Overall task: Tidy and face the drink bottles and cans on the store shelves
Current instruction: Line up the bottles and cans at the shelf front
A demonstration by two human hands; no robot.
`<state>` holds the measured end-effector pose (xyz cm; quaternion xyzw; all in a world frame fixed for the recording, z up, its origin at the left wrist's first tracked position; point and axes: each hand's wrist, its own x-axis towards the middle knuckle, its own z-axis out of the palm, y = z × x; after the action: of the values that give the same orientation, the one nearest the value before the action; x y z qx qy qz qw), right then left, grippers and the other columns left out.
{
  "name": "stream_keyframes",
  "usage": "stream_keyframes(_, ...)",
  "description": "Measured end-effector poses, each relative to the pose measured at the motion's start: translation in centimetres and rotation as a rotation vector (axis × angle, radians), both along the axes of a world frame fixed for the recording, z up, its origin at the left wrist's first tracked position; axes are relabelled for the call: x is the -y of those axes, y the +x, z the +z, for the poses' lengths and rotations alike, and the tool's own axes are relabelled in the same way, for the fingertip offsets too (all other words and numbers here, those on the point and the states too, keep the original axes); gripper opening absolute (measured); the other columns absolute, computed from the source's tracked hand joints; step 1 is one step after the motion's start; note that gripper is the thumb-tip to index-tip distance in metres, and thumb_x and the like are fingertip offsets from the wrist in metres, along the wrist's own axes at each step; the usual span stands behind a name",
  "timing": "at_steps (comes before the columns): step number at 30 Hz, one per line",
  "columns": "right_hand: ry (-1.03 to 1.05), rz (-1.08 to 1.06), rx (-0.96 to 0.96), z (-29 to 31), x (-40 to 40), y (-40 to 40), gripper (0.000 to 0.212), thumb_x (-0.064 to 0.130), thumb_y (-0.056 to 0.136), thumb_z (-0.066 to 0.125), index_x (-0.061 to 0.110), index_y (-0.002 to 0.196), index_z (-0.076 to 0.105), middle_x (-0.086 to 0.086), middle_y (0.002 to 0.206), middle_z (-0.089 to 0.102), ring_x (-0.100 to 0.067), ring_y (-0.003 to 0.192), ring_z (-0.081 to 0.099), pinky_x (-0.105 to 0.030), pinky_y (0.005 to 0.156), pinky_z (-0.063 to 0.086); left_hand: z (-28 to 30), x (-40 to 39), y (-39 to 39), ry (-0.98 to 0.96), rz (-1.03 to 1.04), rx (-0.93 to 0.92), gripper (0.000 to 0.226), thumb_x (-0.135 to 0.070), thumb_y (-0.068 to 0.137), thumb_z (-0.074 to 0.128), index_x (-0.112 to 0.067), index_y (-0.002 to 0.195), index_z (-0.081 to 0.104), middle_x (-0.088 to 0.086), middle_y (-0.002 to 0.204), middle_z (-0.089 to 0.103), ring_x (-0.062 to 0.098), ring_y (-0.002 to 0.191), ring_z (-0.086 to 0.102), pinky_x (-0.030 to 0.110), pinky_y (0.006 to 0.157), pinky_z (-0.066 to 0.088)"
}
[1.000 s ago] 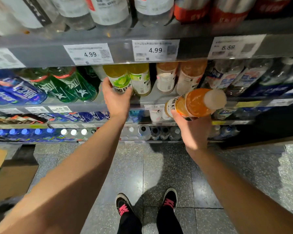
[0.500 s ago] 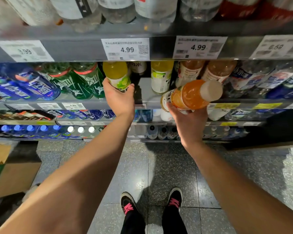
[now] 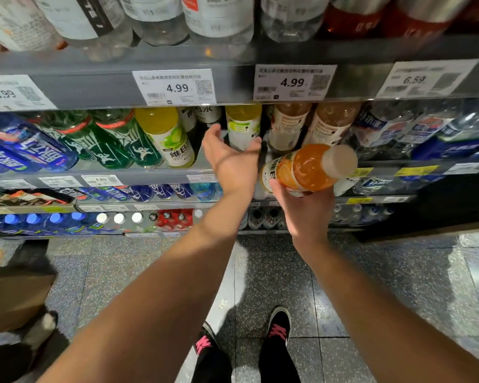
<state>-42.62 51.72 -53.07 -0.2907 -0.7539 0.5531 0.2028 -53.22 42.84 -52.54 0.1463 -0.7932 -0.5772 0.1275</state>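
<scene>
Facing a drinks shelf [image 3: 150,175] from above: tiers of bottles, clear rail along each front edge. Top tier carries large clear bottles [image 3: 219,17] with white labels; reddish ones at far right, blurred. Middle tier, left to right: blue bottles [image 3: 25,153], green bottles [image 3: 114,145] with white figures on the label, a yellow bottle [image 3: 168,136] with a lime picture and the characters 维日, a gap, a second yellow bottle [image 3: 242,125] turned so only small print shows, two amber bottles [image 3: 310,125], then clear and blue water bottles [image 3: 426,131]. Price tags on the upper rail read 3.99 [image 3: 4,93], 4.99 [image 3: 177,87], 4.99 [image 3: 291,82] and 6.59 [image 3: 415,79]; a small tag below reads 4.89 [image 3: 100,179]. Other print too blurred to read. Right hand [image 3: 306,210] grips an orange bottle [image 3: 307,168] from beneath, fingers curled round its lower body; bottle is off the shelf, tilted, white cap toward the right, held in front of the middle tier below the amber bottles, label partly showing 维日. Left hand [image 3: 231,158] reaches into the gap with fingers spread and holding nothing; fingertips at the second yellow bottle, contact unclear. Lower tiers show caps [image 3: 56,217] in blue, white and red. Grey speckled floor [image 3: 371,286] below, black shoes with pink laces [image 3: 278,326], brown cardboard [image 3: 14,297] at left.
</scene>
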Motion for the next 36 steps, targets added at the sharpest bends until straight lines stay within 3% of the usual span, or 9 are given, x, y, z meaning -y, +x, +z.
stream_keyframes(3,0.009,0.012,0.001,0.0,-1.1,0.5,0.049,0.026,0.066,0.091,0.012,0.103,0.062,0.013,0.090,0.068,0.013,0.086,0.062,-0.003,0.082,0.042,-1.0,-1.0,-1.8,-0.001,-0.090,0.106,0.084,-0.048,0.050,0.081,-0.013,0.119,0.048,0.003,0.116,0.061,0.027,0.114,0.059,0.047,0.102,0.048)
stream_keyframes(6,-0.004,-0.026,-0.016,0.4,-1.5,0.7,0.046,0.024,0.066,0.092,0.023,0.100,0.060,0.017,0.089,0.069,0.005,0.086,0.066,-0.010,0.082,0.046,-1.2,-0.9,-2.3,-0.041,-0.066,0.098,0.071,-0.042,0.055,0.080,-0.013,0.112,0.050,0.005,0.110,0.064,0.025,0.107,0.062,0.046,0.095,0.051)
stream_keyframes(9,-0.015,-0.048,-0.021,0.6,-1.7,0.7,0.050,0.022,0.065,0.093,0.037,0.093,0.054,0.030,0.081,0.064,0.014,0.081,0.062,-0.002,0.078,0.042,-1.1,-0.6,-2.2,-0.095,-0.023,0.050,0.068,-0.041,0.055,0.080,-0.012,0.109,0.051,0.004,0.106,0.065,0.024,0.101,0.063,0.044,0.091,0.052)
stream_keyframes(13,0.001,-0.044,-0.022,0.7,-1.8,0.6,0.053,0.022,0.063,0.094,0.036,0.093,0.052,0.027,0.081,0.061,0.019,0.078,0.059,0.001,0.077,0.041,-0.9,0.4,-1.6,-0.155,0.084,-0.025,0.066,-0.039,0.054,0.078,-0.011,0.108,0.052,0.004,0.101,0.064,0.026,0.094,0.062,0.045,0.086,0.052)
stream_keyframes(20,-0.088,0.011,-0.033,1.2,-2.3,0.5,0.051,0.016,0.069,0.091,0.038,0.095,0.052,0.026,0.089,0.063,0.020,0.083,0.059,0.003,0.079,0.039,-0.3,2.1,-1.1,-0.159,0.283,-0.046,0.068,-0.031,0.060,0.073,-0.007,0.121,0.052,0.006,0.116,0.060,0.029,0.107,0.057,0.044,0.095,0.048)
stream_keyframes(23,-0.115,0.023,-0.043,1.3,-2.5,0.6,0.051,0.017,0.069,0.091,0.035,0.100,0.054,0.022,0.093,0.065,0.015,0.084,0.062,0.001,0.081,0.042,-0.4,2.1,-1.4,-0.154,0.316,-0.040,0.067,-0.023,0.064,0.075,-0.005,0.124,0.052,0.009,0.120,0.059,0.031,0.111,0.053,0.033,0.093,0.043)
stream_keyframes(26,-0.152,0.008,-0.021,1.2,-3.0,0.6,0.053,0.021,0.068,0.091,0.023,0.110,0.060,0.016,0.096,0.069,0.008,0.088,0.066,-0.004,0.083,0.046,-0.4,1.8,-1.7,-0.154,0.341,-0.025,0.068,-0.017,0.065,0.079,-0.003,0.125,0.051,0.012,0.124,0.058,0.031,0.115,0.050,0.026,0.093,0.038)
stream_keyframes(31,-0.195,-0.040,-0.029,1.5,-3.9,0.6,0.051,0.023,0.067,0.091,0.018,0.109,0.063,0.010,0.098,0.073,-0.002,0.090,0.069,-0.022,0.090,0.055,-0.1,0.8,0.0,0.002,0.452,0.032,0.076,-0.020,0.060,0.091,-0.002,0.121,0.049,0.009,0.116,0.055,0.030,0.110,0.052,0.040,0.101,0.041)
stream_keyframes(36,-0.166,-0.069,-0.045,1.4,-5.3,1.0,0.051,0.020,0.066,0.092,0.022,0.107,0.063,0.016,0.096,0.072,0.005,0.088,0.068,-0.008,0.084,0.049,-1.8,-4.2,2.1,0.083,-0.012,0.017,0.063,-0.017,0.063,0.084,-0.011,0.118,0.053,0.009,0.116,0.055,0.026,0.109,0.057,0.042,0.102,0.048)
